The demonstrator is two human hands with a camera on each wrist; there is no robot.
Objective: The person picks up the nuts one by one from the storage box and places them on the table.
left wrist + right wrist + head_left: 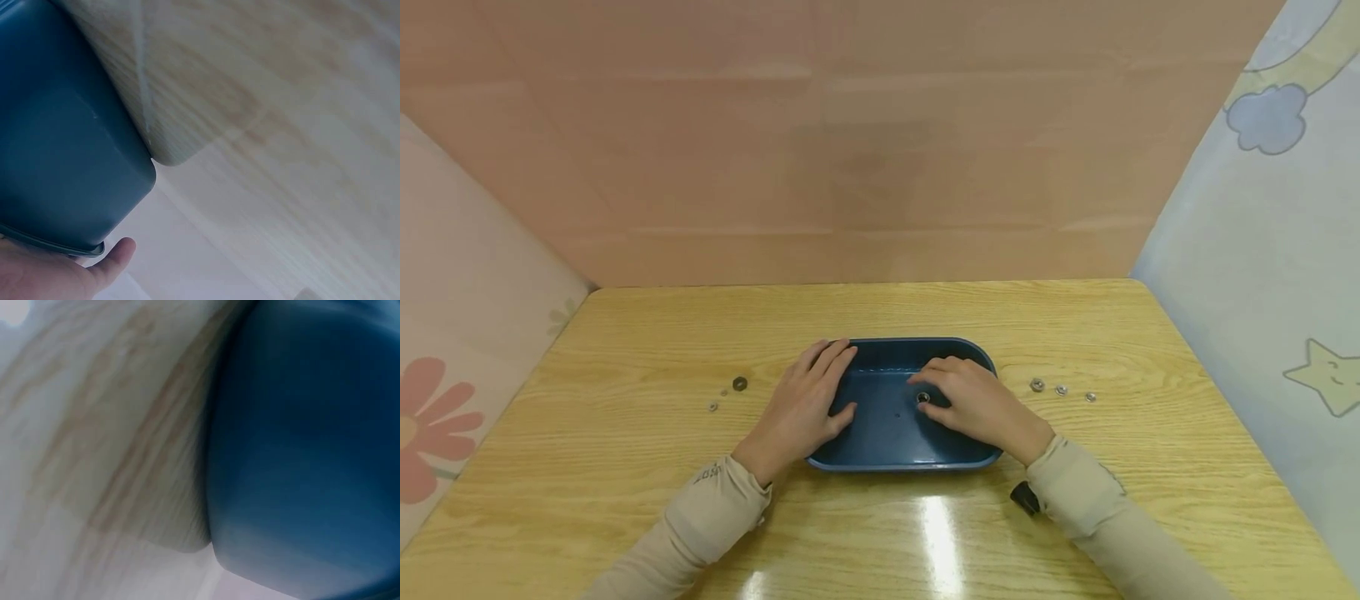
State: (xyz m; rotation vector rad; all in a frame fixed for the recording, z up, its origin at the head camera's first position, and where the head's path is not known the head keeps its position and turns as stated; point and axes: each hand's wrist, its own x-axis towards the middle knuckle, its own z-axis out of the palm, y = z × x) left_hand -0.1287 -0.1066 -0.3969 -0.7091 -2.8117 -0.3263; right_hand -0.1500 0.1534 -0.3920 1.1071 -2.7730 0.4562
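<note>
A blue tray (880,450) lies on the wooden table, its outer side also filling much of both wrist views. My left hand (805,400) rests over the tray's left rim, fingers extended toward the far corner and thumb inside. In the left wrist view, part of that hand (56,272) shows beside the rim. My right hand (973,400) reaches over the right rim into the tray, thumb and fingers apart. A small metal nut (922,398) is by its thumb tip; whether they touch is unclear. A tiny dark piece (897,415) sits on the tray floor.
Right of the tray stand a larger nut (1037,385), a middle-sized nut (1061,390) and a small nut (1090,397). Left of it lie a dark ring (740,383) and a small nut (712,407). A black object (1025,497) is near the right sleeve.
</note>
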